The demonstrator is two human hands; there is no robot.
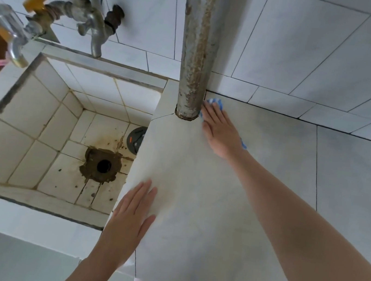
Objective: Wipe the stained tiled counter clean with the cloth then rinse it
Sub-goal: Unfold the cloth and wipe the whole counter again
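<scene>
The pale tiled counter (231,196) fills the middle and right of the head view, with faint brownish marks on its surface. My right hand (220,131) presses flat, fingers straight, on a blue and white cloth (216,102) at the counter's far corner, right beside the foot of a rusty pipe (197,57). Only the cloth's edges show beyond my fingertips and by my wrist. My left hand (131,212) lies flat with straight fingers on the counter's left edge, next to the sink.
A deep tiled sink (44,118) with a rust-stained drain hole (103,165) lies to the left. A round dark drain cover (136,140) leans in its far right corner. Two taps (93,26) jut from the white tiled wall above the sink.
</scene>
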